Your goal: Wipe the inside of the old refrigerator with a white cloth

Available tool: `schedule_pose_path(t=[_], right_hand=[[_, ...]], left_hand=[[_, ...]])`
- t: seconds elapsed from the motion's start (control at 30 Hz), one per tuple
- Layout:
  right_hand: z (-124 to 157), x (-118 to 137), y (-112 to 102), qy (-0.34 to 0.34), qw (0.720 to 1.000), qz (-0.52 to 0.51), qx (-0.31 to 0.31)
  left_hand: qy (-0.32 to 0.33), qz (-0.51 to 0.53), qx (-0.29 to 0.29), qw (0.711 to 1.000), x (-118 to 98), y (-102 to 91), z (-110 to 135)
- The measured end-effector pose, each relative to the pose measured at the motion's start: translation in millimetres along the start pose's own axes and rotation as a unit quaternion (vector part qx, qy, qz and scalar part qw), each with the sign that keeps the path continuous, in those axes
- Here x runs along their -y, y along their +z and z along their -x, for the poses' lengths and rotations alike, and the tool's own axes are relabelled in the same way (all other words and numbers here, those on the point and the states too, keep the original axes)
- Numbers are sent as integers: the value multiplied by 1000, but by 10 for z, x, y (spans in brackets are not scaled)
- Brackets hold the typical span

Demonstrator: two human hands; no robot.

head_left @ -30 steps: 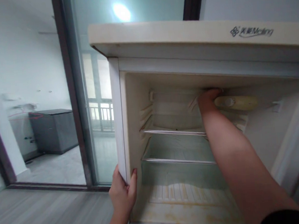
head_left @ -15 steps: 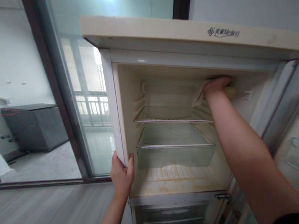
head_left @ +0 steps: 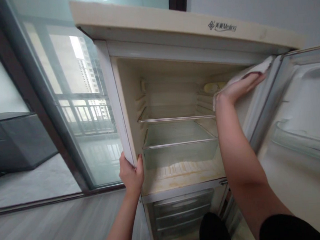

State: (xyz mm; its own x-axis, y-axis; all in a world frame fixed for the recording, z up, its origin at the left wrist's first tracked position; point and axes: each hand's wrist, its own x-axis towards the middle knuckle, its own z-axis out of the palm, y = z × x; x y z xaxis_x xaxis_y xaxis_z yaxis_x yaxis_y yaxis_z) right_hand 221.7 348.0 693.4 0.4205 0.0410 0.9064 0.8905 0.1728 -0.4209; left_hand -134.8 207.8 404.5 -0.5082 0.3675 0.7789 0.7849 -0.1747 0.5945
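Observation:
My left hand [head_left: 131, 173] is wrapped round the left front edge of an old cream refrigerator [head_left: 147, 23], its thumb on the inner side. At the upper right of the open compartment, my right hand [head_left: 239, 88] presses a white cloth [head_left: 259, 67] against the inner right wall near the front edge. Part of the cloth hangs below the wrist, and the fingertips are hidden behind it. Behind the hand shows a yellowish oval lamp cover [head_left: 213, 87]. Two glass shelves, the upper shelf [head_left: 176, 118] and the lower shelf [head_left: 180, 144], sit inside. Yellow-brown stains mark the compartment floor [head_left: 181, 183].
The refrigerator door [head_left: 310, 123] stands open on the right, with a clear door rack [head_left: 303, 142]. Below is a lower compartment with drawers [head_left: 186, 214]. A dark-framed glass sliding door [head_left: 87, 155] and a grey cabinet [head_left: 14, 142] are at the left.
My right hand has moved with the cloth from the back upper right of the compartment to the front right edge. The view has shifted right. My left hand keeps its hold.

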Motion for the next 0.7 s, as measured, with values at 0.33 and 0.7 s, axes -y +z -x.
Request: schedule_pose_path(t=[0.33, 0.7], right_hand=[[508, -42, -580, -14, 997, 77, 26], [720, -469, -464, -130, 953, 235, 144]], left_hand=[[2, 24, 11, 1000, 12, 0, -12], [0, 37, 25, 999, 9, -4, -24]])
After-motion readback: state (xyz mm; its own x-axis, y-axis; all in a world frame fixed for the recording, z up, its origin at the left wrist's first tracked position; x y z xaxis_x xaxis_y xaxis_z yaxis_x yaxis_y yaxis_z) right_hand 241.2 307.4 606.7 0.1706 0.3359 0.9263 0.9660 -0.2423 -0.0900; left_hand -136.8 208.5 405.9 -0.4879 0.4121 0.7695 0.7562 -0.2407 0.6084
